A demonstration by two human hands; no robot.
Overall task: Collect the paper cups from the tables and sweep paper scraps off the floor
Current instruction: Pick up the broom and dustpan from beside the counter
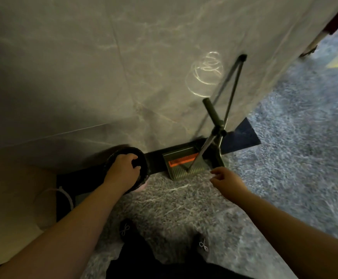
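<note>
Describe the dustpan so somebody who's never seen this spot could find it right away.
Look where the marbled wall meets the speckled floor. The dustpan stands there, right of the black bin the left hand grips, just beyond the right hand. Its orange comb strip and long handles leaning on the wall set it apart.

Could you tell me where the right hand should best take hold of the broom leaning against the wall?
Probably the thick dark grip capping the broom's shaft. It tilts away from the wall, free on all sides, so the right hand, now holding nothing, can reach up and wrap it from the front.
</note>
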